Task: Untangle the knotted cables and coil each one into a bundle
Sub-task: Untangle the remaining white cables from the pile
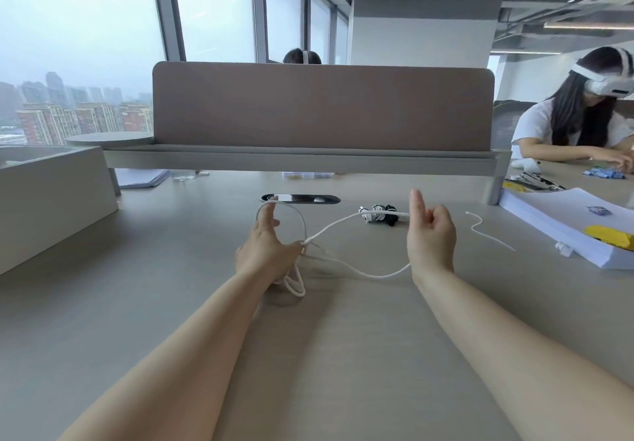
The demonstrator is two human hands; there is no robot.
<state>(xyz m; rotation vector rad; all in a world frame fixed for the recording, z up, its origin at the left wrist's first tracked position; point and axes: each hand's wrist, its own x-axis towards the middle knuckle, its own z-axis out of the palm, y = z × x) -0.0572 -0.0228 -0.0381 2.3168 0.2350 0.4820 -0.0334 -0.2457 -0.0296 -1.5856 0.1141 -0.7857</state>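
A white cable [343,226] runs between my two hands above the grey desk [343,337]. My left hand [266,248] has several loops of it wound over its raised fingers and pinches them with the thumb; the loops hang down below the palm. My right hand [430,234] is raised at the right, index finger pointing up and the other fingers curled round the cable. A slack strand sags from the left hand to under the right wrist. Behind it lies a black-and-white cable bundle [379,215]. A loose white cable end [487,231] lies to the right.
A brown divider panel [322,108] closes the desk's far side, with a black cable slot [300,198] in front. A stack of white paper [562,224] with a yellow item [610,236] sits right. A grey box [51,200] stands left. A person [576,121] works at the far right.
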